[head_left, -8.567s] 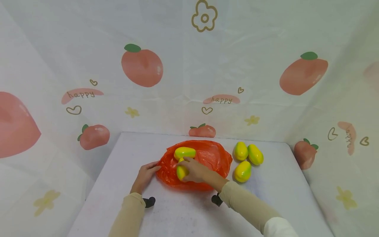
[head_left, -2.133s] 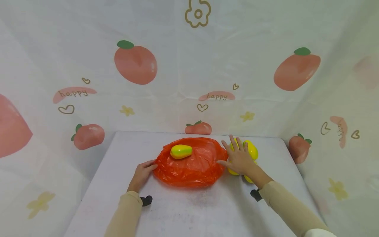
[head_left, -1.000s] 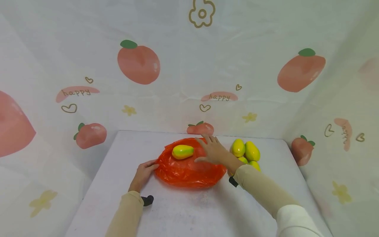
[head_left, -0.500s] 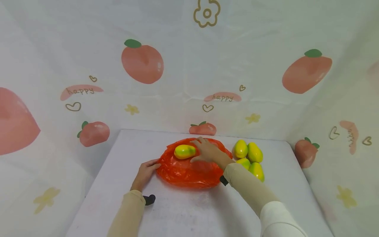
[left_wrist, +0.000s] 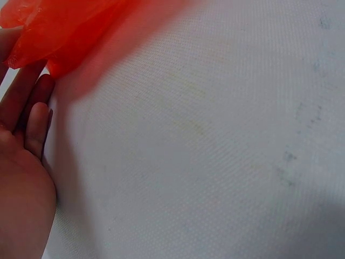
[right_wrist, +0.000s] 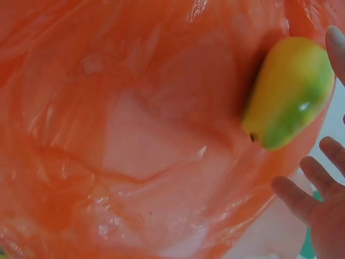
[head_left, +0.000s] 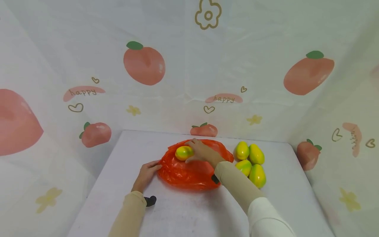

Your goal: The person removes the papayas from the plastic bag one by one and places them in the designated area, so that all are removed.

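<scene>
The red plastic bag (head_left: 189,177) lies spread on the white table. My left hand (head_left: 146,174) pinches its left edge, and in the left wrist view the red film (left_wrist: 70,32) passes over the fingers. On the bag rests a yellow-green fruit (head_left: 183,153), oblong and tapered like a mango or small papaya. My right hand (head_left: 202,153) reaches over the bag from the right, its thumb and fingers spread around the near end of this fruit. In the right wrist view a gap shows between the fruit (right_wrist: 291,94) and the fingers (right_wrist: 296,199).
Several like fruits (head_left: 257,176) sit close together on the table (head_left: 284,197), just right of the bag. Printed cloth walls (head_left: 177,105) stand at the back and both sides. Black wrist mounts (head_left: 150,200) jut from the sleeves.
At first the right hand gripped one of two fruits on the bag; now one lies there and the group at right has grown by one. The right hand has moved back left to the remaining fruit.
</scene>
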`<state>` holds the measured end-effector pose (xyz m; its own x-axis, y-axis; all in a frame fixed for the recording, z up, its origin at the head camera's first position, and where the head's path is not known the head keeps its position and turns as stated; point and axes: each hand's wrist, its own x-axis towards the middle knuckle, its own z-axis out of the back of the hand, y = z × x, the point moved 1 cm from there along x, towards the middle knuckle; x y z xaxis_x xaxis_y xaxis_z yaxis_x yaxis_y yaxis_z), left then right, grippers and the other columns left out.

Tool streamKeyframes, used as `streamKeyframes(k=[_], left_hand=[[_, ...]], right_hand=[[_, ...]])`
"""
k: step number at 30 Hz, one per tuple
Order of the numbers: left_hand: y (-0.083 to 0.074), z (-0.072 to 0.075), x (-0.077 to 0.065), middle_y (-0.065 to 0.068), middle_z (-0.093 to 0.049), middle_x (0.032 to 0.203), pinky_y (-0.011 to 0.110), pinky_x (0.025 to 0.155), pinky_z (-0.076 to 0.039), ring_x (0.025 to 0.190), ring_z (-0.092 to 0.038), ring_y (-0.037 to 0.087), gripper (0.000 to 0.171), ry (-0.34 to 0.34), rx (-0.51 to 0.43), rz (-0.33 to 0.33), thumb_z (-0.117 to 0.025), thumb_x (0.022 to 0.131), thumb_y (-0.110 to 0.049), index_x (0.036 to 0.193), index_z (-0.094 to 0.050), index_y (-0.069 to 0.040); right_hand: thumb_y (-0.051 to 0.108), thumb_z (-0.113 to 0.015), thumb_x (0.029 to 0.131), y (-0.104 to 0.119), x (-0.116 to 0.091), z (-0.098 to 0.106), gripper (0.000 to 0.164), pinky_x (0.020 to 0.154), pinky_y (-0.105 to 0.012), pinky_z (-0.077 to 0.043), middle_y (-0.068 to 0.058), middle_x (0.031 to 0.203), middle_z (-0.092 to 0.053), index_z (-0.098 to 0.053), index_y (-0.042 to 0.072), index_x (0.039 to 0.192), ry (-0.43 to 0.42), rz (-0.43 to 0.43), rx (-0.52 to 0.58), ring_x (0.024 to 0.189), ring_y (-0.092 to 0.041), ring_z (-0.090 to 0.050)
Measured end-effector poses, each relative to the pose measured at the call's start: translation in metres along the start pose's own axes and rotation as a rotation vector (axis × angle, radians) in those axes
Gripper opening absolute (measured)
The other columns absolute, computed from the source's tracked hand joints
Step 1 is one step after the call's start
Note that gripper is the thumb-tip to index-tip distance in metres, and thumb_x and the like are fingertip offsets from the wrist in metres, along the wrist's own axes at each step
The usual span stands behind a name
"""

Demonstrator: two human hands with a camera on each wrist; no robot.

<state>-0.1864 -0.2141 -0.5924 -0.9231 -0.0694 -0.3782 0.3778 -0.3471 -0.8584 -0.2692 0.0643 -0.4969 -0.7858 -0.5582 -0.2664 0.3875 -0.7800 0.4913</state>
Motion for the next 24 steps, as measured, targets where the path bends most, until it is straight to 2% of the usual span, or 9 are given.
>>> streamKeyframes(k=[5, 11, 14, 21, 24], left_hand=[[0.001, 0.0, 0.0, 0.009, -0.058, 0.151, 0.057, 0.122, -0.036, 0.148, -0.043, 0.034, 0.045, -0.008, -0.005, -0.001, -0.062, 0.099, -0.038, 0.14, -0.064, -0.018], [-0.001, -0.001, 0.0, 0.01, -0.057, 0.151, 0.057, 0.122, -0.035, 0.148, -0.043, 0.035, 0.046, -0.004, -0.008, -0.004, -0.061, 0.1, -0.037, 0.14, -0.063, -0.016], [-0.001, -0.001, 0.0, 0.009, -0.057, 0.151, 0.056, 0.122, -0.036, 0.148, -0.043, 0.034, 0.046, -0.009, 0.001, -0.002, -0.061, 0.1, -0.037, 0.141, -0.063, -0.017], [0.001, -0.002, 0.001, 0.009, -0.058, 0.15, 0.055, 0.122, -0.037, 0.148, -0.044, 0.033, 0.045, -0.006, 0.0, -0.019, -0.061, 0.1, -0.036, 0.141, -0.063, -0.017], [0.001, -0.002, 0.002, 0.01, -0.058, 0.15, 0.055, 0.122, -0.037, 0.148, -0.044, 0.034, 0.045, -0.008, -0.006, -0.018, -0.061, 0.1, -0.037, 0.14, -0.064, -0.016]], right_hand=[[0.046, -0.079, 0.087, 0.003, 0.006, -0.005, 0.078, 0.115, -0.048, -0.047, -0.002, 0.146, -0.047, -0.043, 0.023, 0.152, 0.01, 0.018, 0.005, 0.133, -0.021, -0.049], [0.048, -0.075, 0.089, 0.002, 0.009, -0.01, 0.077, 0.117, -0.051, -0.045, -0.003, 0.156, -0.041, -0.04, 0.027, 0.154, 0.027, 0.006, -0.036, 0.142, -0.024, -0.044], [0.049, -0.074, 0.09, 0.001, 0.01, -0.012, 0.076, 0.117, -0.053, -0.045, -0.003, 0.156, -0.04, -0.039, 0.029, 0.154, 0.03, 0.005, -0.031, 0.142, -0.024, -0.044], [0.043, -0.076, 0.09, -0.002, 0.01, -0.014, 0.07, 0.111, -0.043, -0.051, 0.0, 0.134, -0.05, -0.044, 0.023, 0.149, 0.012, 0.012, -0.045, 0.123, -0.018, -0.054], [0.041, -0.075, 0.091, -0.002, 0.011, -0.015, 0.067, 0.111, -0.042, -0.051, 0.0, 0.132, -0.052, -0.043, 0.022, 0.148, 0.014, -0.001, -0.06, 0.122, -0.018, -0.054]])
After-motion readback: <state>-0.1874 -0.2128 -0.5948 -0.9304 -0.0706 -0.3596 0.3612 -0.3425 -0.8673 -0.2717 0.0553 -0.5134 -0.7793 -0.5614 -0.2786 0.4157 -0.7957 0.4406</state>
